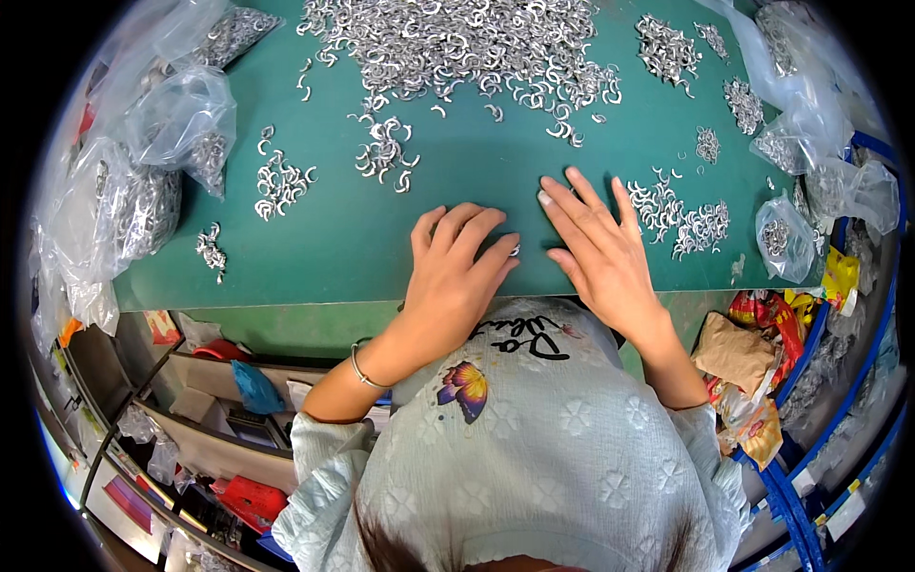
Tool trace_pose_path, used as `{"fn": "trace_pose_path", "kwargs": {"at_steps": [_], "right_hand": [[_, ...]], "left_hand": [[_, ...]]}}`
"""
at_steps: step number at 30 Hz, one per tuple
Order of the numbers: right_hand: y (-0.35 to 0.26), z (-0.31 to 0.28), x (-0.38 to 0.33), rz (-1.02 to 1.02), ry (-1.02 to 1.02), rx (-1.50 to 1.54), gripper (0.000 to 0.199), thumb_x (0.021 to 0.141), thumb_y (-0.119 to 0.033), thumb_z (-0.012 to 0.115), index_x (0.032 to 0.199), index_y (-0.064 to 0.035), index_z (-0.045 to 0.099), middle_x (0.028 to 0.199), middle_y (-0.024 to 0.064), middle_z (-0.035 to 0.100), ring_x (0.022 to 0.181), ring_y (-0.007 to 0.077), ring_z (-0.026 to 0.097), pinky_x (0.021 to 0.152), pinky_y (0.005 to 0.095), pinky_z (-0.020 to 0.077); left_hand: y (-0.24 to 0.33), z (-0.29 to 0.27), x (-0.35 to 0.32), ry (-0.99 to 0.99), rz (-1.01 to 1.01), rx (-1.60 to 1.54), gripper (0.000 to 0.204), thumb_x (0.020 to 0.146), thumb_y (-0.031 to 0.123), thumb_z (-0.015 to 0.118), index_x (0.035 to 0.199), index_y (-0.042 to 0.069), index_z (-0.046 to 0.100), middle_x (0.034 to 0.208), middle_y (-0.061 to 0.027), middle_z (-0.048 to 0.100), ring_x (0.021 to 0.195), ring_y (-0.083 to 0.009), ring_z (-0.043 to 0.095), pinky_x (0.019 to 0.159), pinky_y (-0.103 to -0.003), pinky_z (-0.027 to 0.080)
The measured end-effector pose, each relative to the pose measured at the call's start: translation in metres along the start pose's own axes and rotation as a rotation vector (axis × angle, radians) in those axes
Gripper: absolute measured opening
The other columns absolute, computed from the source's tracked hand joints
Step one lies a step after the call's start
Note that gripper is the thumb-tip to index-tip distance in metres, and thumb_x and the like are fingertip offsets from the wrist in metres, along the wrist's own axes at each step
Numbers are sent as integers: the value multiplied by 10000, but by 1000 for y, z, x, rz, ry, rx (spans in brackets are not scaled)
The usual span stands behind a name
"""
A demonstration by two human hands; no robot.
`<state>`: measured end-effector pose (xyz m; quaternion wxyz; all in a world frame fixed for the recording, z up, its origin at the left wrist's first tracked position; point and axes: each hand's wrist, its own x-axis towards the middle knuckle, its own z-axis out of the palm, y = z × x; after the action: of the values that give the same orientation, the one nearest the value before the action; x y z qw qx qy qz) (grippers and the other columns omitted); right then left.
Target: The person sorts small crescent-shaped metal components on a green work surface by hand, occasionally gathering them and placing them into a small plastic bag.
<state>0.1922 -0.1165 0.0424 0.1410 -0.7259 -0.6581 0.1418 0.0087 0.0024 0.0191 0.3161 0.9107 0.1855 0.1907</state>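
My left hand point(456, 272) is curled over the green tabletop near its front edge, fingers bent down. A small silver crescent-shaped metal piece point(515, 251) shows at its thumb; the rest of what lies under the fingers is hidden. To the right, my right hand point(602, 250) rests with fingers stretched out and apart, holding nothing visible. Just beyond its little-finger side lie loose clusters of the same crescent pieces point(701, 229). A small pile point(384, 153) sits ahead of my left hand, and a large heap point(467, 43) covers the far middle of the table.
Clear plastic bags of metal pieces point(143, 205) crowd the table's left side. More bags point(786, 234) line the right edge. Smaller piles point(282, 183) dot the green table point(324, 248). Below are shelves point(224, 400) on the left and a blue rack point(796, 381) on the right.
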Motion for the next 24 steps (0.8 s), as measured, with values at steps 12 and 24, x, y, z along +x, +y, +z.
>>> {"fn": "trace_pose_path", "kwargs": {"at_steps": [12, 24], "right_hand": [[4, 2, 36, 116, 212, 8, 550, 861, -180, 692, 1353, -8, 517, 1452, 160, 463, 1388, 339, 390, 1130, 563, 253], [11, -11, 6, 24, -30, 149, 610, 808, -184, 724, 1360, -24, 517, 1490, 89, 441, 1421, 297, 356, 1148, 595, 198]], "left_hand": [[-5, -29, 38, -98, 41, 106, 415, 809, 39, 677, 1208, -15, 578, 1291, -151, 531, 1223, -331, 491, 1085, -533, 322], [-22, -35, 50, -334, 119, 235, 480, 811, 19, 537, 1285, -51, 527, 1453, -199, 437, 1384, -332, 391, 1145, -529, 277]]}}
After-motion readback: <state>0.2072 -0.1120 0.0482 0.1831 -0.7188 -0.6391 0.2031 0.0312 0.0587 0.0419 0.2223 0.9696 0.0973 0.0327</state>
